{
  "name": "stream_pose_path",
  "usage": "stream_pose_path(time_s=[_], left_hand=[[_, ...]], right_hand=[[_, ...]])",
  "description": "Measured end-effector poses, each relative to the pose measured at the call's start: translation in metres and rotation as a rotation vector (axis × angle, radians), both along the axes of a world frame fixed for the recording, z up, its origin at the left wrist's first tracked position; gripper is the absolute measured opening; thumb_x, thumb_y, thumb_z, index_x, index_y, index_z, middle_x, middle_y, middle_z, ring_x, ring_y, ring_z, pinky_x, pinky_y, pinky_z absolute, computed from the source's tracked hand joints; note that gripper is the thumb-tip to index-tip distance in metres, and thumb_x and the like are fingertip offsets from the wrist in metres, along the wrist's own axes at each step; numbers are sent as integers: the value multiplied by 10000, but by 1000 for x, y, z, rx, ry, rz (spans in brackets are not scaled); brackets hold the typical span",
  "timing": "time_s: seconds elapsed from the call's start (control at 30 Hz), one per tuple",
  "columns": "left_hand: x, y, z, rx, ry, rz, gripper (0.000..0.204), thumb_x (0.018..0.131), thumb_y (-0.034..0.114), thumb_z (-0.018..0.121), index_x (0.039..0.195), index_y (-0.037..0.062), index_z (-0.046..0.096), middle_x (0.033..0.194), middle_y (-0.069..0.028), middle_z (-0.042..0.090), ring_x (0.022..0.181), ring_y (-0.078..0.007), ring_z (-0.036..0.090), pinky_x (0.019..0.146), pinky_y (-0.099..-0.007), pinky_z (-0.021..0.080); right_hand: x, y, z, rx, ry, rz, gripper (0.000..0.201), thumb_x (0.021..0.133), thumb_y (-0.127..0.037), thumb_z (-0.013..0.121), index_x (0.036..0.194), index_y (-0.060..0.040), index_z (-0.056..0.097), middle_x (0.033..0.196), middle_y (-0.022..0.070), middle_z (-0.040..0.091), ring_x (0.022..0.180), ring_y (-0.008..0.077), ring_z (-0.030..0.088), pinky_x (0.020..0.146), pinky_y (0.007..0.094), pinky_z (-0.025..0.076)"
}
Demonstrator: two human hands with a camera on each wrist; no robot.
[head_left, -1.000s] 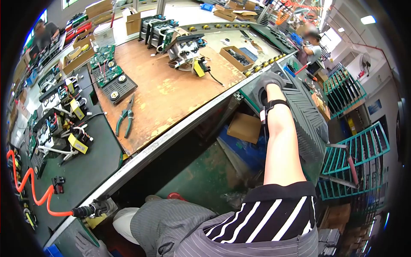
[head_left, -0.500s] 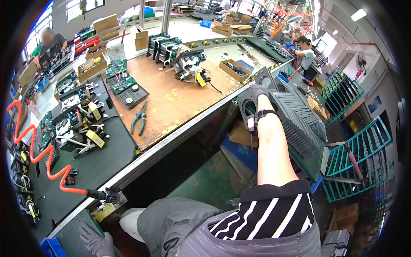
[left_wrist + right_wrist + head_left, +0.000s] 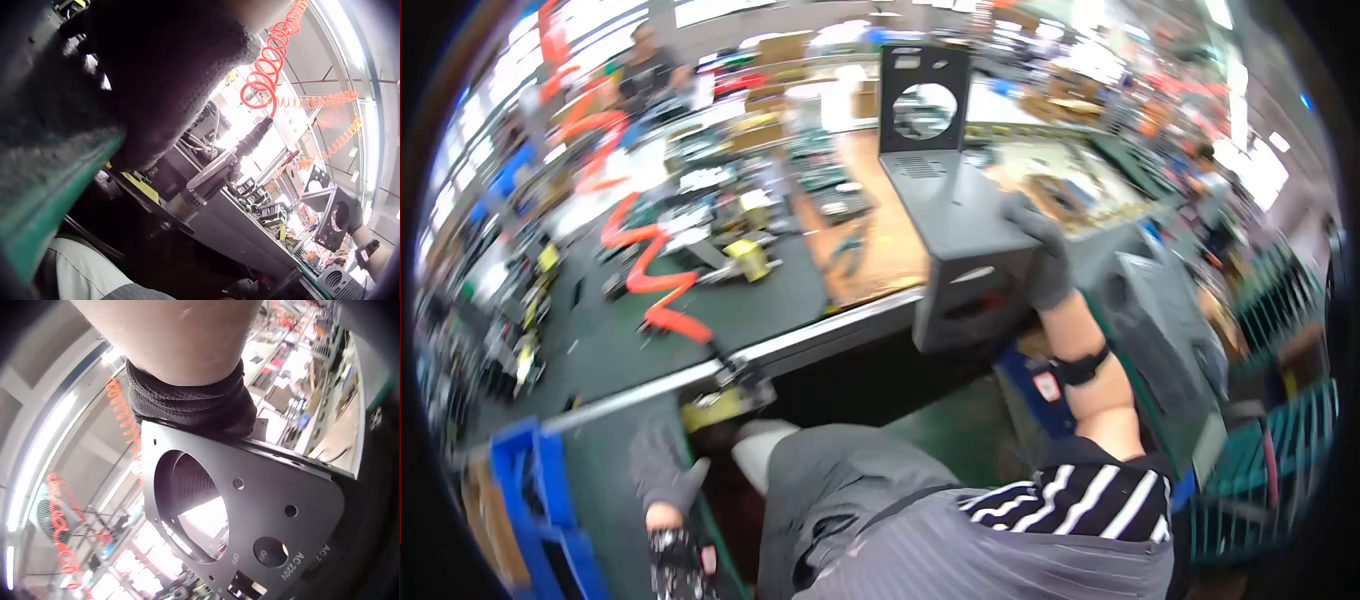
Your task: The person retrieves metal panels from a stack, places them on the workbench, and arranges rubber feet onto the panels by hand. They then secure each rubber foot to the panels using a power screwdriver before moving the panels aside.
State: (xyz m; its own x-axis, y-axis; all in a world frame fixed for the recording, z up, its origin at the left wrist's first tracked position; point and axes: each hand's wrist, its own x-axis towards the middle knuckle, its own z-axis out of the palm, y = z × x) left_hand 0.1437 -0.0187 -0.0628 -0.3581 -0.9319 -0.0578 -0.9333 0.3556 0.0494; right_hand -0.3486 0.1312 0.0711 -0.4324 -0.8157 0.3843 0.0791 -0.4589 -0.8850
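My gloved right hand [image 3: 1045, 255] grips a black U-shaped sheet-metal chassis [image 3: 960, 205] by its near right edge. The chassis is held up over the bench's front edge, one end plate with a large round hole standing upright at the far end. In the right wrist view, the near end plate [image 3: 262, 500] shows a round hole, smaller holes and "AC 220V" and "OFF" print. My gloved left hand [image 3: 665, 475] rests on the green bench top at lower left, fingers extended, holding nothing. Close up, the dark left glove [image 3: 162, 75] fills much of the left wrist view.
A power tool [image 3: 745, 380] on a coiled orange hose [image 3: 665, 290] sits at the bench edge. Pliers [image 3: 847, 253] lie on the wooden board [image 3: 890, 235]. Wired assemblies [image 3: 720, 235] stand left; blue bins [image 3: 535, 480] lower left; grey casings [image 3: 1165, 320] right.
My right hand has lifted the chassis off the grey casings at the right and carried it left, in front of me. The head view has turned left, showing more of my left hand.
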Motion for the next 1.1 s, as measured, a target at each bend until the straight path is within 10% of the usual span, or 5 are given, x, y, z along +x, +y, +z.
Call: stream_pose_path(time_s=[0.27, 0.47, 0.73, 1.0, 1.1], left_hand=[[49, 68, 84, 82, 1388, -88, 859, 797, 416, 643, 1421, 27, 200, 1463, -145, 243, 1351, -217, 226, 1086, -369, 204], [124, 142, 66, -123, 2107, 527, 565, 855, 518, 546, 1072, -4, 525, 517, 80, 214, 442, -61, 264, 483, -226, 306], [194, 212, 78, -763, 1608, 1039, 378, 881, 387, 558, 620, 172, 391, 459, 27, 340, 361, -91, 335, 363, -252, 319], [146, 197, 154, -1421, 820, 685, 438, 812, 343, 669, 1063, 19, 514, 634, 79, 388, 548, -19, 336, 473, -203, 267], [127, 220, 123, -806, 358, 678, 341, 674, 365, 736, 857, 113, 600, 566, 18, 423, 501, -154, 426, 450, -329, 307]], right_hand=[[193, -101, -35, 188, 188, 1170, 238, 584, -241, 605, 654, -39, 501, 661, 11, 459, 632, 137, 428, 602, 260, 335], [334, -108, -98, 557, -466, 2013, 453, 754, -236, 669, 1115, -46, 472, 1088, 65, 512, 1023, 161, 503, 919, 295, 377], [357, -102, -126, 416, -209, 1807, 883, 632, -292, 768, 1341, 10, 338, 1256, 158, 472, 1167, 259, 471, 1007, 390, 349], [311, -138, -139, 464, -230, 1189, 703, 675, -470, 681, 1157, 16, 522, 1078, 101, 550, 976, 195, 552, 867, 308, 441], [311, -154, -143, 392, -179, 1069, 675, 692, -462, 702, 1141, 8, 522, 1021, 73, 561, 936, 173, 555, 838, 290, 446]])
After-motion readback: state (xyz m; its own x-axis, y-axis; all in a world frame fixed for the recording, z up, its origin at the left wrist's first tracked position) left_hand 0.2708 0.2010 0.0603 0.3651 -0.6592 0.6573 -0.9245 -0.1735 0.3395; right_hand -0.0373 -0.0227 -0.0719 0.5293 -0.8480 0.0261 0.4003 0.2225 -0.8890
